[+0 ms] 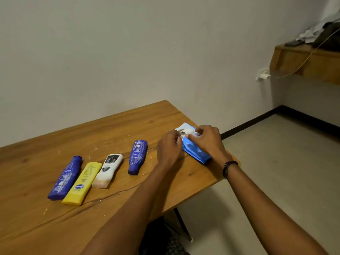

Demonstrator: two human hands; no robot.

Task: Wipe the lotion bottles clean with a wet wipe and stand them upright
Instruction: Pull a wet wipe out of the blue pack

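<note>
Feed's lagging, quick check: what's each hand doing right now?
Left hand: pinches the wipes pack at its opening.
Right hand: pinches the same pack's top.

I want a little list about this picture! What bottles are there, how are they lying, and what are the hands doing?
Bottles: left blue Nivea bottle, yellow bottle, white bottle, right blue Nivea bottle
Bottle pose: all four lying flat on the wooden table
Hands: left hand and right hand both pinch the top of the blue wet wipe pack
Standing upright: none yet
</note>
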